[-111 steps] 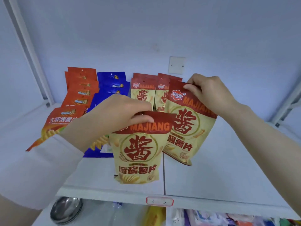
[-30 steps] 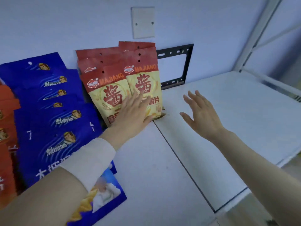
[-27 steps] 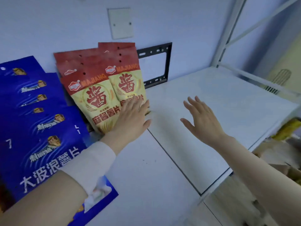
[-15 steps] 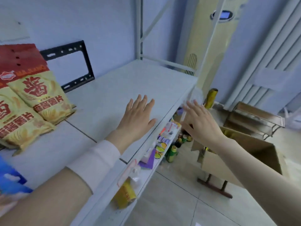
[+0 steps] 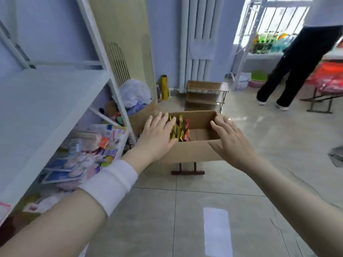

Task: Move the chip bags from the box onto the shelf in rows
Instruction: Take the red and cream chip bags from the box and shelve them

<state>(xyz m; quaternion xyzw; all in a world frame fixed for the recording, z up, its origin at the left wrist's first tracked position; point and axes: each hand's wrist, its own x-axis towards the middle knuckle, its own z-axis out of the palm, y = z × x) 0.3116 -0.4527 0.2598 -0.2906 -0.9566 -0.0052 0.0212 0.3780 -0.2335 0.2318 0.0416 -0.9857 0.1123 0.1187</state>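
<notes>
An open cardboard box (image 5: pixel 193 150) stands on a low dark stand on the floor, right of the white shelf (image 5: pixel 37 108). Several yellow and red chip bags (image 5: pixel 181 129) stand upright in its left half; the right half shows the bare bottom. My left hand (image 5: pixel 157 135) reaches over the box's left side with straight fingers, next to the bags, holding nothing. My right hand (image 5: pixel 229 140) hovers over the box's right front corner, fingers spread and empty. The bags placed on the shelf are out of view.
The lower shelf level (image 5: pixel 89 145) holds mixed packaged goods. A white plastic bag (image 5: pixel 134 93) and a small wooden rack (image 5: pixel 206 96) stand behind the box. A person in black trousers (image 5: pixel 295 58) stands at the far right beside a red table. Tiled floor lies in front.
My view has swung right from the shelf to the box. Both hands left the shelf's rows of bags and now reach over the box, still empty.
</notes>
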